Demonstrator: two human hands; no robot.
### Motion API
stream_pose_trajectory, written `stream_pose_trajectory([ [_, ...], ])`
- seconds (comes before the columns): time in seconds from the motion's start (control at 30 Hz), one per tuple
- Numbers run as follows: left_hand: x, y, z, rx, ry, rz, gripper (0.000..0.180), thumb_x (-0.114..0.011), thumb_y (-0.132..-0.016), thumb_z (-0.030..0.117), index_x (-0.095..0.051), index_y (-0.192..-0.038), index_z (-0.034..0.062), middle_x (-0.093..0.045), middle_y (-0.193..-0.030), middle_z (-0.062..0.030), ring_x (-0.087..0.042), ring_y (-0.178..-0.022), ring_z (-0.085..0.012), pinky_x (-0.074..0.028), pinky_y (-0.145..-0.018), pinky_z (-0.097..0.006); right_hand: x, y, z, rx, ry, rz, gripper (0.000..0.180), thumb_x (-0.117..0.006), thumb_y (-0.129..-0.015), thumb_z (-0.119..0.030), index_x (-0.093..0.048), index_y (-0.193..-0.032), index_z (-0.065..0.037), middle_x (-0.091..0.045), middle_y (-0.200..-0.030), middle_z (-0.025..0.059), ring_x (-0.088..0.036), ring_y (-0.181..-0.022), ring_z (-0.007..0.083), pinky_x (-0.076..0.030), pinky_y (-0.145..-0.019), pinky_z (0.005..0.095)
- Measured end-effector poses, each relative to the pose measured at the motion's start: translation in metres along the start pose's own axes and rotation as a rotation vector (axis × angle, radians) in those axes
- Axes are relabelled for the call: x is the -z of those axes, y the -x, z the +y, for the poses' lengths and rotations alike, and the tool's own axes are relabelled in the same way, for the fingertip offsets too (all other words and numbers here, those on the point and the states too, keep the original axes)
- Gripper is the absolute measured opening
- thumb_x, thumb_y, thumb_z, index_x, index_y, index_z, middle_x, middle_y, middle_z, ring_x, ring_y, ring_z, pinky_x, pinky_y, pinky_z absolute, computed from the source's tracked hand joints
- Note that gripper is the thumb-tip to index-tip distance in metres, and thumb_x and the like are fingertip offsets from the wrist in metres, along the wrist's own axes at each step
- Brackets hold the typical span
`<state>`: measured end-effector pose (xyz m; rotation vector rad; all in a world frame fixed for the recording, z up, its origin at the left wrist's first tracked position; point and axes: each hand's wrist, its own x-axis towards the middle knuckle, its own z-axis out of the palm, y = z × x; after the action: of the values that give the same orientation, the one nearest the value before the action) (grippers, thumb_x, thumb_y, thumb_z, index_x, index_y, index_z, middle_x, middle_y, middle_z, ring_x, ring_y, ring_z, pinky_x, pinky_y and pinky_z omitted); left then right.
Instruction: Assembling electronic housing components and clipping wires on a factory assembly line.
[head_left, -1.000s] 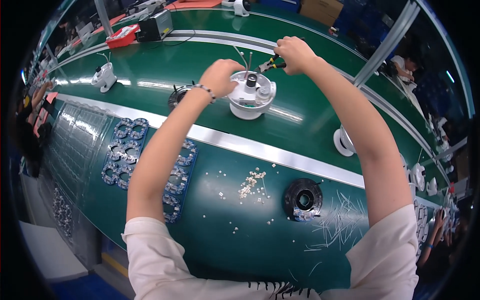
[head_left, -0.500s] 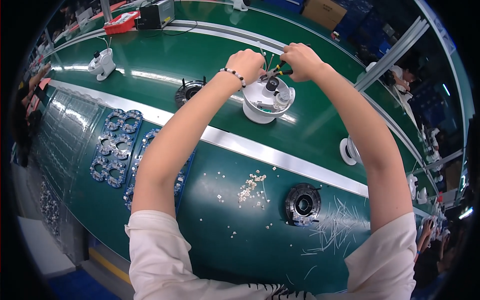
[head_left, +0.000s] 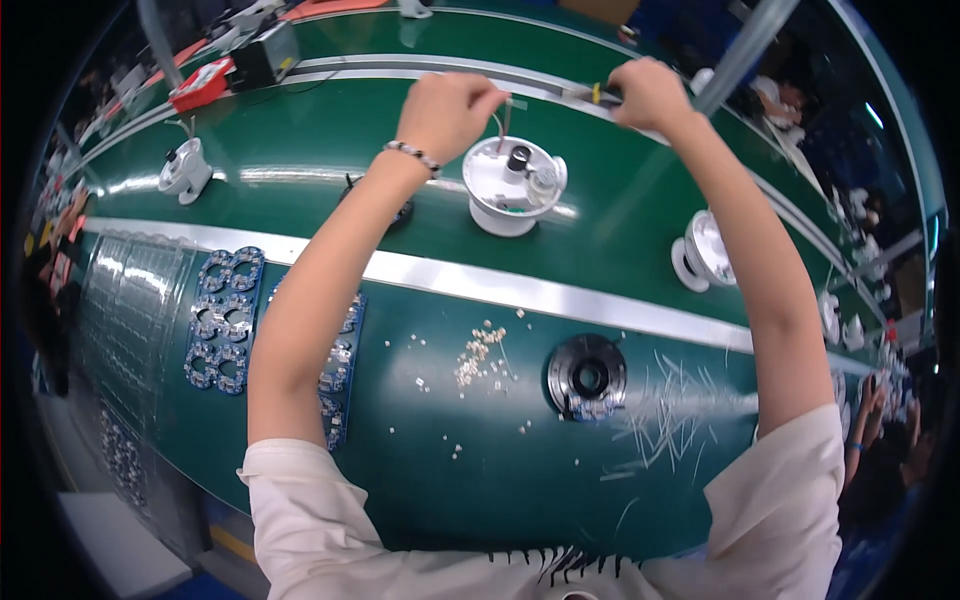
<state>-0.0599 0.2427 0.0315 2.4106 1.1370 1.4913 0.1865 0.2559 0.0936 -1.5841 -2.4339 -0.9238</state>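
A round white lamp housing (head_left: 513, 185) stands on the green conveyor belt (head_left: 300, 150), its open top showing a small black part and thin wires. My left hand (head_left: 445, 108) hovers just above and left of it, fingers pinched on a thin wire (head_left: 505, 118) rising from the housing. My right hand (head_left: 650, 95) is farther right and grips a small tool with a yellow and black handle (head_left: 598, 93), pointing left toward the wire. A bead bracelet (head_left: 412, 154) circles my left wrist.
A black round part (head_left: 587, 376) lies on the near green bench beside cut wire scraps (head_left: 670, 420) and small white bits (head_left: 480, 355). Trays of round blue-grey boards (head_left: 222, 320) sit at left. More white housings (head_left: 703, 250) (head_left: 185, 170) ride the belt. People work at right.
Both hands rose from the housing's top and moved apart, the left pulling a wire upward and the right carrying the tool off to the right.
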Motion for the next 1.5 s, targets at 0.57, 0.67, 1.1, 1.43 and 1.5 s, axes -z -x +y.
stream_pose_trajectory([
  [0.57, -0.097, 0.098, 0.163, -0.152, 0.189, -0.881, 0.046, -0.064, -0.071, 0.012, -0.049, -0.114, 0.0046, -0.061, -0.096, -0.0132, -0.061, -0.082, -0.0243, -0.048, -0.070, -0.031, 0.159, 0.379, -0.150, -0.396, -1.019, -0.173, 0.044, -0.076, -0.054, -0.018, -0.061, -0.093, -0.006, -0.060, -0.087, 0.0069, -0.055, -0.078, 0.0235, -0.045, -0.072, 0.0334],
  [0.67, -0.088, 0.108, 0.144, -0.164, 0.092, -0.918, 0.049, -0.069, -0.065, 0.017, -0.052, -0.108, 0.0010, -0.060, -0.096, -0.0149, -0.057, -0.089, -0.0265, -0.044, -0.079, -0.035, 0.138, 0.405, -0.200, -0.458, -0.952, -0.161, 0.046, -0.075, -0.054, -0.020, -0.060, -0.095, -0.006, -0.056, -0.091, 0.0065, -0.052, -0.085, 0.0230, -0.041, -0.079, 0.0354],
  [1.1, -0.072, 0.119, 0.160, 0.248, 0.446, -0.884, 0.016, -0.063, -0.070, 0.003, -0.052, -0.082, -0.0004, -0.054, -0.070, -0.0012, -0.049, -0.065, -0.0064, -0.040, -0.060, -0.021, 0.114, 0.487, -0.034, -1.236, 0.036, 0.423, 0.031, -0.071, -0.061, -0.018, -0.061, -0.086, -0.003, -0.058, -0.096, 0.0097, -0.052, -0.091, 0.0267, -0.042, -0.077, 0.0358],
  [1.43, -0.062, 0.108, 0.164, 0.509, 0.977, -0.504, 0.025, -0.054, -0.081, 0.006, -0.050, -0.104, -0.0034, -0.059, -0.095, -0.0070, -0.056, -0.084, -0.0110, -0.045, -0.074, -0.022, 0.125, 0.478, -0.005, -1.238, -0.016, 0.464, 0.014, -0.068, -0.067, -0.015, -0.063, -0.069, -0.003, -0.060, -0.064, 0.0109, -0.060, -0.053, 0.0205, -0.044, -0.050, 0.0283],
  [1.5, -0.064, 0.107, 0.167, 0.623, 1.135, -0.483, 0.024, -0.056, -0.079, 0.003, -0.052, -0.101, -0.0048, -0.060, -0.095, -0.0094, -0.059, -0.081, -0.0127, -0.047, -0.071, -0.023, 0.161, 0.444, -0.040, -1.123, 0.035, 0.371, 0.011, -0.067, -0.067, -0.010, -0.059, -0.062, -0.004, -0.059, -0.059, 0.0083, -0.058, -0.048, 0.0190, -0.043, -0.047, 0.0266],
])
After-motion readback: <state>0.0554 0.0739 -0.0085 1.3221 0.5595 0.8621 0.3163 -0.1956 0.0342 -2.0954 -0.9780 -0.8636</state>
